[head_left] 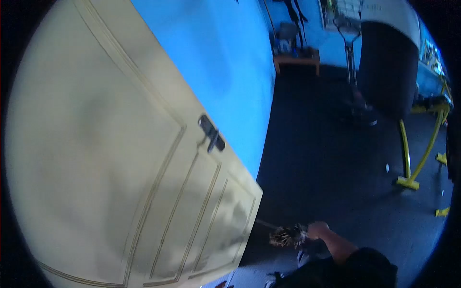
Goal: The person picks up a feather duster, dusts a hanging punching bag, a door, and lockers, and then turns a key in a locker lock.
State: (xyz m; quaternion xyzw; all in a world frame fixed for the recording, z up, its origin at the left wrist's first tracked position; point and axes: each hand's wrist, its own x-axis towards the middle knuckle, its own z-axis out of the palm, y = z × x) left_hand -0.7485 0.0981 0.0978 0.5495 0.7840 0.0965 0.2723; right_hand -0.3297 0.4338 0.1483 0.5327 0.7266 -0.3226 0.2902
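My right hand (318, 230) reaches forward at the lower middle, its fingers closed round what looks like a feather duster (286, 236). The duster has a ruffled brown and pale head, and a thin stick (265, 223) shows beyond it toward the door's edge. Dim light and blur hide the exact grip. Left of the hand stands a cream panelled door (110, 144) with a dark metal handle (211, 133); the duster appears apart from it. No left hand can be made out; a small brownish patch at the bottom edge is too cut off to name.
A blue wall (216, 62) rises behind the door. Dark floor (307, 144) stretches ahead. A large black and white punching bag (388, 62) hangs at the upper right, near yellow metal stands (408, 182). A low wooden table (297, 60) bearing items stands at the back.
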